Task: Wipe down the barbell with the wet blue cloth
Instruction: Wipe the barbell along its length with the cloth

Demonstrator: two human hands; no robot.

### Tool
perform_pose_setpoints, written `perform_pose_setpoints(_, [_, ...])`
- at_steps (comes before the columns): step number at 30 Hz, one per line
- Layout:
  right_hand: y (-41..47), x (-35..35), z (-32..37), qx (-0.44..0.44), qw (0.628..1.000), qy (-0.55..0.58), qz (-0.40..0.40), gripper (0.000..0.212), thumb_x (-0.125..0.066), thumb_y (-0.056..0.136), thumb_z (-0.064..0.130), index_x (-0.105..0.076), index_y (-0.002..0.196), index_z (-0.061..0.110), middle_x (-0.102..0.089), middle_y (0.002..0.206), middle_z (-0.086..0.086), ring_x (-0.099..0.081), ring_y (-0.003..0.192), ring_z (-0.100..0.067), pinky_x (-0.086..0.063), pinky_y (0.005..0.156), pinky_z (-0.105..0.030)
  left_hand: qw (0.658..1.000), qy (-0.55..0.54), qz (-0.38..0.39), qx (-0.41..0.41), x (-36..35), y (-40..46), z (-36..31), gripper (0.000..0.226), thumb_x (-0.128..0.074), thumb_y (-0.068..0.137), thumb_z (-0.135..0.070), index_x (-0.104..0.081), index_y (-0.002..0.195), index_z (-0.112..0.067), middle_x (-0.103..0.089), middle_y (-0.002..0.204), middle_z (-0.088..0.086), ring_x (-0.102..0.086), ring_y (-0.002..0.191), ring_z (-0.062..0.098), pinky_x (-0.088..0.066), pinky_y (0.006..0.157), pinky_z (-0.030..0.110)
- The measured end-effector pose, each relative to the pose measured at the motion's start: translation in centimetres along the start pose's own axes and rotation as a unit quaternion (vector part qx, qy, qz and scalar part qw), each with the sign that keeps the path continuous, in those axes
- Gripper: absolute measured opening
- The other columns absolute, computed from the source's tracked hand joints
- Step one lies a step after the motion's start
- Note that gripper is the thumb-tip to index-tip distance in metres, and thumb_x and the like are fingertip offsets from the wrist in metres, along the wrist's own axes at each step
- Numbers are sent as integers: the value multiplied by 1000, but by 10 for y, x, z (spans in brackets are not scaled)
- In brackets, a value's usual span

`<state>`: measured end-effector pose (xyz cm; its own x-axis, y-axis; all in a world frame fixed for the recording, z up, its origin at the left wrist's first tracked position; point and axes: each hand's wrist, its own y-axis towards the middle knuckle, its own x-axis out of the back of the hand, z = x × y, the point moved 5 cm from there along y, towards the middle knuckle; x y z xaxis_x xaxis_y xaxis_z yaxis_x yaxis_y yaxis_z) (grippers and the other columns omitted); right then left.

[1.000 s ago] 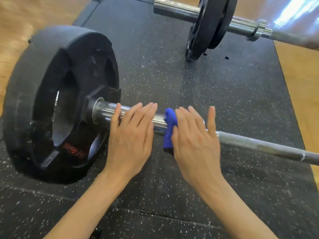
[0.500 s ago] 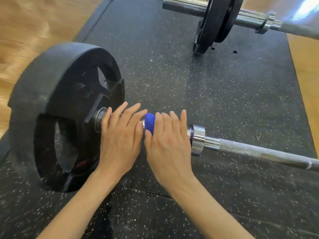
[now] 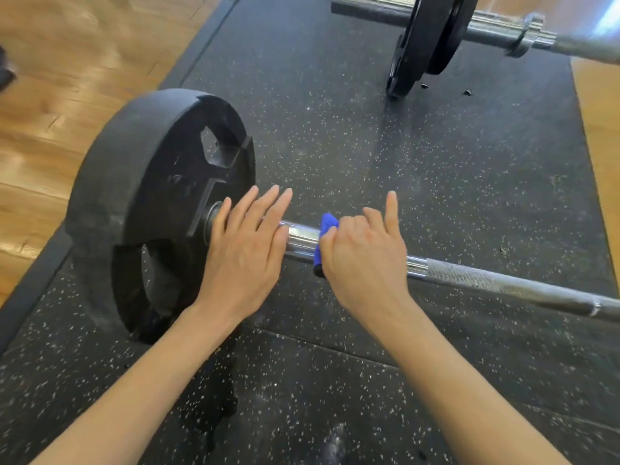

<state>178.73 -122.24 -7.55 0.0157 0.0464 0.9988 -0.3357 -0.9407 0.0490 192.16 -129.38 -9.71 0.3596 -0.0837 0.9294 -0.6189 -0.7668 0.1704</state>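
Note:
A steel barbell lies across the black rubber mat, with a black weight plate on its left end. My left hand rests flat on the shiny sleeve beside the plate, fingers straight and holding nothing. My right hand is curled around the sleeve further right, pressing the blue cloth against the metal; its little finger sticks up. Only a strip of cloth shows at the thumb side of my hand; the rest is hidden under the palm.
A second barbell with black plates lies at the far edge of the speckled mat. Wooden floor borders the mat on the left and right.
My right hand has slid the cloth rightward along the sleeve, away from my left hand, and its fingers have curled around the bar. The left hand stays by the plate.

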Motion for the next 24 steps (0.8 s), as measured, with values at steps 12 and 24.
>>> perform_pose_setpoints(12, [-10, -3, 29, -2, 995, 67, 77, 28, -30, 102, 20, -56, 105, 11, -65, 108, -8, -62, 102, -33, -38, 111, -49, 999, -33, -17, 6, -1, -19, -2, 45, -27, 106, -28, -65, 126, -17, -66, 120, -3, -53, 128, 23, -18, 121, 44])
perform_pose_setpoints(24, [-33, 0, 45, -2, 980, 68, 189, 15, -31, 104, 20, -44, 96, 19, -60, 100, -3, -62, 99, -32, -41, 96, -42, 998, -45, -47, -8, -1, -76, -4, 42, -33, 106, -25, -57, 140, -16, -56, 143, 3, -40, 142, 28, -8, 124, 38])
